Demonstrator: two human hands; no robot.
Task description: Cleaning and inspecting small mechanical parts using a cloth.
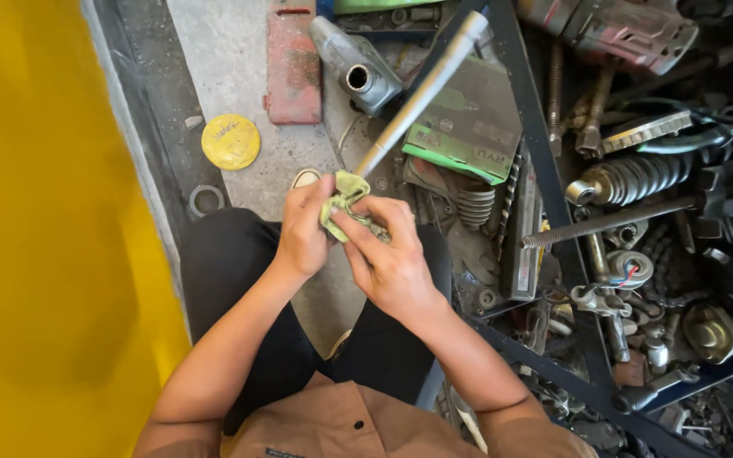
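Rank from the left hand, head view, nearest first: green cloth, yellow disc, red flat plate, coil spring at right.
From the left hand:
1. Green cloth, pinched in its fingers, touching.
2. Yellow disc, on the floor up and to the left.
3. Red flat plate, higher up, near the top edge.
4. Coil spring, far right among the parts.

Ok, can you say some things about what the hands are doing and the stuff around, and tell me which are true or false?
1. Both hands hold a green rag around the end of a silver rod. True.
2. The left hand is flat on the floor. False: it has the rag in its grip.
3. A yellow disc lies on the floor. True.
4. The rod is red. False: it is silvery metal.
5. A coil spring lies among the metal parts at the right. True.
6. The right hand holds a hammer. False: it pinches the rag at the rod's end.
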